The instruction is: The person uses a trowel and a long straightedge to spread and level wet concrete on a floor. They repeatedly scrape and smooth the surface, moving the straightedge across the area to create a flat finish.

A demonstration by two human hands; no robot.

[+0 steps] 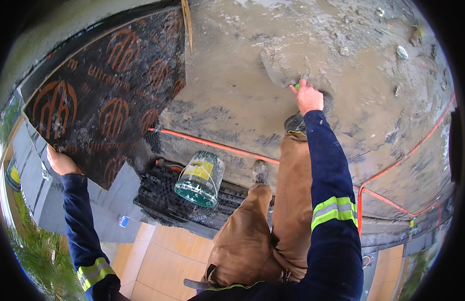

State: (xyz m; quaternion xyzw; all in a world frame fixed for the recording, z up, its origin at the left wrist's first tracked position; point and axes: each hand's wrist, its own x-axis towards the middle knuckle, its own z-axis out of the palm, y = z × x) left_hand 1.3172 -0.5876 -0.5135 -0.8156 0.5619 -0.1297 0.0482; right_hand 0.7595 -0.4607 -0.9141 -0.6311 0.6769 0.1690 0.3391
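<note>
Navy reflective-banded sleeves lead to your right hand, closed on a green-handled grey trowel pointing forward-left, and left hand, finger closure hidden, against a black orange-printed board.

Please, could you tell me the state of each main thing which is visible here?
Dark board: dirty, held at its edge by the left hand.
Trowel: held by its green handle, in the right hand.
Bucket: smeared, not held; contents not visible.
Orange line: lying on the ground, bent at right.
Muddy surface: wet-looking, smooth partly, lumpy toward the top right.
</note>
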